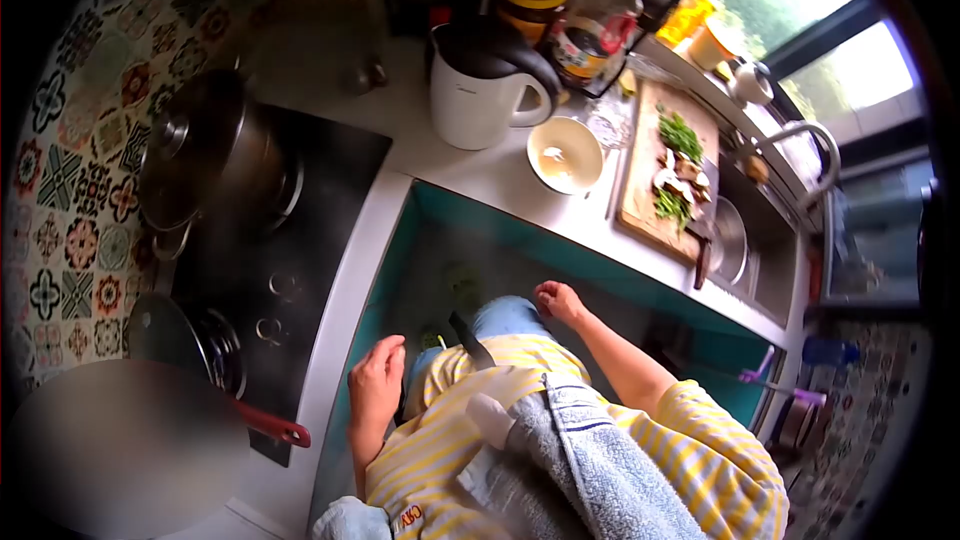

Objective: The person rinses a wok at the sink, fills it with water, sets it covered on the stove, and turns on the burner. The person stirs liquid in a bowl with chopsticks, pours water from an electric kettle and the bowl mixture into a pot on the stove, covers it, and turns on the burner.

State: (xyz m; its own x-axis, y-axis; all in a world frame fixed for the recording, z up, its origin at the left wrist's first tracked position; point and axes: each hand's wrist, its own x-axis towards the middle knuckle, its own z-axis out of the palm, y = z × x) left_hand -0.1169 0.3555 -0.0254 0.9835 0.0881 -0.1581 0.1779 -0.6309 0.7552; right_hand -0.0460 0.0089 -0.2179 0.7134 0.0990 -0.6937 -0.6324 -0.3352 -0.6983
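My left hand (377, 390) hangs by the front edge of the counter, nearest the black cooktop (345, 170), with loosely bent fingers and nothing visible in it. Over my right thigh, my right hand (560, 302) is half curled and also looks bare. A red-handled pan (270, 425) with a blurred pale lid or disc over it sits at the lower left. Further back on the cooktop stands a lidded metal pot (225, 155). A cream bowl (566, 155) rests on the counter beyond my right hand, a little light residue inside.
A wooden cutting board (640, 185) carries chopped greens (680, 135), sliced mushrooms (683, 178) and a knife (704, 250). The white kettle (470, 100) stands before jars and bottles. At right are the sink (775, 225), a metal basin (733, 235) and faucet (825, 155).
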